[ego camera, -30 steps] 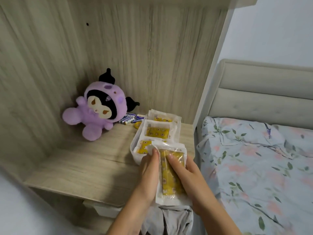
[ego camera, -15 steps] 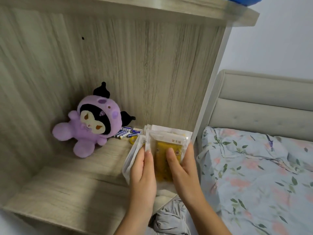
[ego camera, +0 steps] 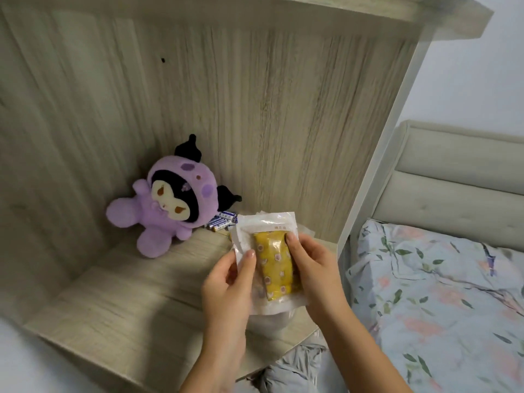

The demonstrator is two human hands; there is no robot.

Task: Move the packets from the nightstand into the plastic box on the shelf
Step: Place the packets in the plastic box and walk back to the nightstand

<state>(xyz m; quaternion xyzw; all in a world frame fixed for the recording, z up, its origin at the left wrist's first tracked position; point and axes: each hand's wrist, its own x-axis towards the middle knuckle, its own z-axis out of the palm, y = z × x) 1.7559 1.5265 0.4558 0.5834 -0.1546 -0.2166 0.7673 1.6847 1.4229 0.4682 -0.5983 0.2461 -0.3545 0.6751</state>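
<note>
Both hands hold a stack of packets (ego camera: 273, 260) lifted above the right end of the nightstand (ego camera: 136, 304), at about 5 o'clock from the middle of the view. The left hand (ego camera: 226, 285) grips the stack's left edge, fingers curled behind it and thumb and a fingertip on the front. The right hand (ego camera: 314, 268) grips the right edge, thumb pressed on the front near the top and the other fingers wrapped behind. The front packet is clear plastic with a white border and a yellow patterned item sealed inside, standing nearly upright and leaning slightly to the left. More white packet edges show behind and below it; how many there are cannot be told.

A purple plush toy (ego camera: 170, 199) with black ears sits at 9 o'clock from the packets, against the back of the wooden alcove. A few batteries (ego camera: 222, 222) lie just beside the toy's right side, at 11 o'clock from the stack. At 3 o'clock is a bed (ego camera: 439, 293) with a floral sheet and a padded headboard (ego camera: 459, 177). Grey cloth (ego camera: 295, 367) hangs below the nightstand's front edge at 6 o'clock. The plastic box is out of view
</note>
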